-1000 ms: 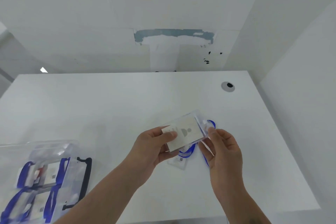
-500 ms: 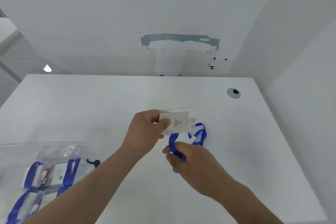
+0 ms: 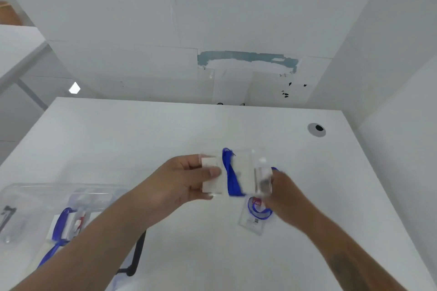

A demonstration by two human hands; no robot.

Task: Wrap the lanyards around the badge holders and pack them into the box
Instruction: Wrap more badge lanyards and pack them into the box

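I hold a clear badge holder [image 3: 246, 172] with a white card above the table's middle. My left hand [image 3: 182, 179] pinches its left end. A blue lanyard [image 3: 231, 177] crosses the holder's face in one diagonal band. My right hand [image 3: 283, 194] is behind the holder's right end and grips the lanyard there; its fingers are blurred. A second badge holder [image 3: 254, 222] with its blue lanyard coiled on it lies flat on the table just below. The clear plastic box [image 3: 35, 194] at the lower left holds several wrapped badges [image 3: 68, 222].
The white table [image 3: 142, 139] has a grey cable grommet [image 3: 316, 129] at the far right. A black latch or handle [image 3: 137, 257] of the box sticks out under my left forearm. White walls close in behind and to the right.
The right hand moved from below the holder to its right end, bringing the lanyard across the holder's face. The second badge on the table is uncovered now.
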